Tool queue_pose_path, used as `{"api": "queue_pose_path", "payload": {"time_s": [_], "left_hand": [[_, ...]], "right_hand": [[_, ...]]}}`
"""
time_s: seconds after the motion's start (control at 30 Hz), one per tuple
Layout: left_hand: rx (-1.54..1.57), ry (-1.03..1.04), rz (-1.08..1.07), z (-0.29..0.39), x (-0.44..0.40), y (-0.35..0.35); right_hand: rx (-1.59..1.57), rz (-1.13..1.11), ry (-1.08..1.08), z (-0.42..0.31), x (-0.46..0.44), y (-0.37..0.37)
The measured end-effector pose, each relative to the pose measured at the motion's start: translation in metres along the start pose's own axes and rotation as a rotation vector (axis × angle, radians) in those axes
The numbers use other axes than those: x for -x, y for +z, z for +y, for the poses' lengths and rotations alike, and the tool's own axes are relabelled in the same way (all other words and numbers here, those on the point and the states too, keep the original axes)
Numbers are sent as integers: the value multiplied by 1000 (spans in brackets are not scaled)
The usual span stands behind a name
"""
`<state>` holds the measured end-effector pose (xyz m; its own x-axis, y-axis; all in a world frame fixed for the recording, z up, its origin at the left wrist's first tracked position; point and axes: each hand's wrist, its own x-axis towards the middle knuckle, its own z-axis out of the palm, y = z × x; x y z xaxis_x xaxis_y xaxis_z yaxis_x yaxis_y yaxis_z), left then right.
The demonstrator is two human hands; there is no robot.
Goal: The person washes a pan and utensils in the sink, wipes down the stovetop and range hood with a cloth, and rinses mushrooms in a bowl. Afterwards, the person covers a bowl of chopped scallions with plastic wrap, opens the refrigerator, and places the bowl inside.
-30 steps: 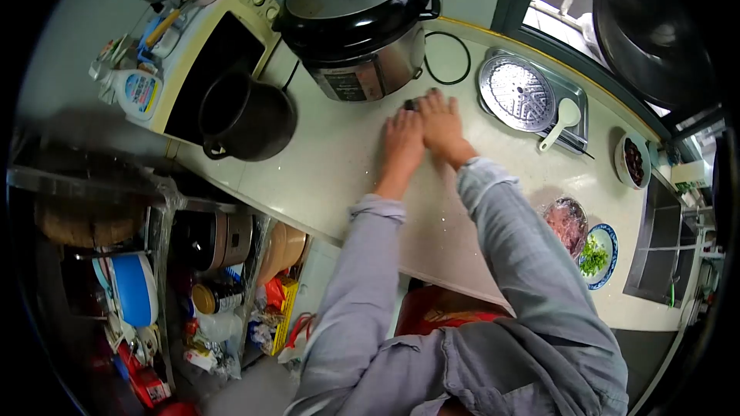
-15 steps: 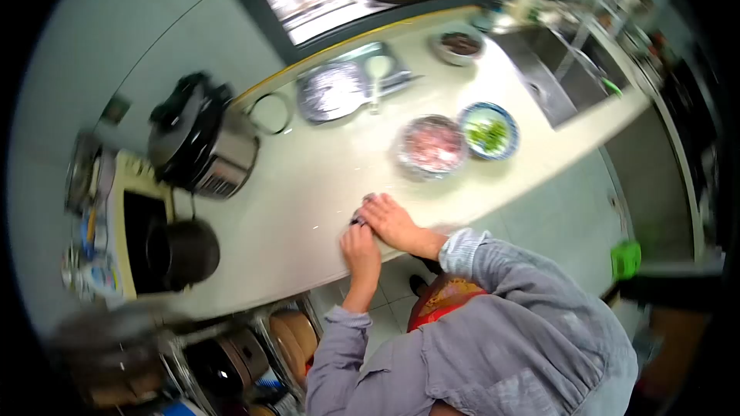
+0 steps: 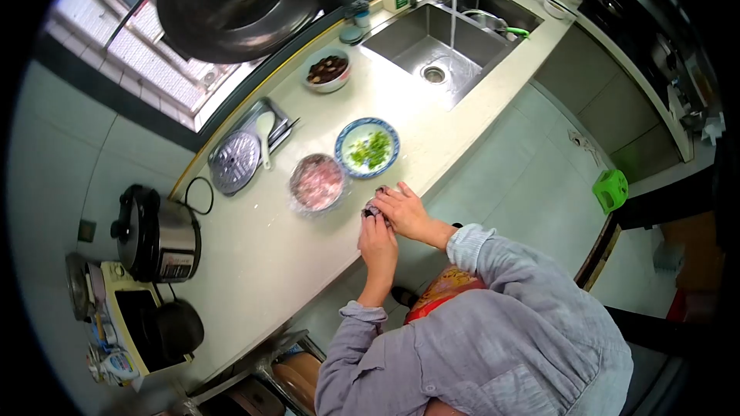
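Both my hands are closed around a crumpled greyish-purple cloth [image 3: 375, 209] at the counter's front edge. My left hand [image 3: 378, 242] grips its near side, and my right hand [image 3: 404, 212] presses on it from the right. Much of the cloth is hidden by my fingers. Just beyond them stands a blue-rimmed bowl [image 3: 357, 132] with chopped green onion. Left of that bowl is a bowl of pink raw meat [image 3: 319, 182] with clear plastic wrap about it.
A bowl of dark pieces [image 3: 327, 72] stands near the window. Water runs from the tap into the steel sink [image 3: 401, 46]. A metal tray [image 3: 275, 119] with a white rice paddle [image 3: 265, 128], a pressure cooker [image 3: 159, 235] and a dark pot [image 3: 176, 329] are to the left.
My view has turned toward the sink, which now shows fully. My hands, still on the cloth, have shifted right along the counter and are closer to the two bowls.
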<state>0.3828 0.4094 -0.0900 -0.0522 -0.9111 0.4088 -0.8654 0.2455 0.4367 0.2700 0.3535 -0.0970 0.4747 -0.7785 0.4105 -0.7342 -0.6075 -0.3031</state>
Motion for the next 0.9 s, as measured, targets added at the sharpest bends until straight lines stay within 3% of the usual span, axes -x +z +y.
{"api": "queue_pose_path", "payload": {"time_s": [0.13,0.2,0.27,0.3,0.4,0.43,0.47,0.57,0.9], "left_hand": [[450,-359,-261,77,-93,-3],[904,-332,-145,133,-148,-18],[1119,-257,-184,216,-203,-63],[1064,-164,-249,253,-223,-83],[801,644,-328,327,-274,-100],[732,846,-381,347,-281,-98],[688,930,-422,360,-288,-93],[584,1045,-523,378,-308,-71],[460,1102,-628,380,-377,-26]], "right_hand": [[17,47,89,90,3,-31],[49,50,128,138,3,-48],[-42,13,171,188,3,-71],[-4,9,171,208,4,-87],[17,-27,263,279,13,-62],[60,-45,252,282,9,-88],[94,-59,237,284,3,-104],[55,-9,257,306,2,-104],[95,10,344,380,-17,-127]]}}
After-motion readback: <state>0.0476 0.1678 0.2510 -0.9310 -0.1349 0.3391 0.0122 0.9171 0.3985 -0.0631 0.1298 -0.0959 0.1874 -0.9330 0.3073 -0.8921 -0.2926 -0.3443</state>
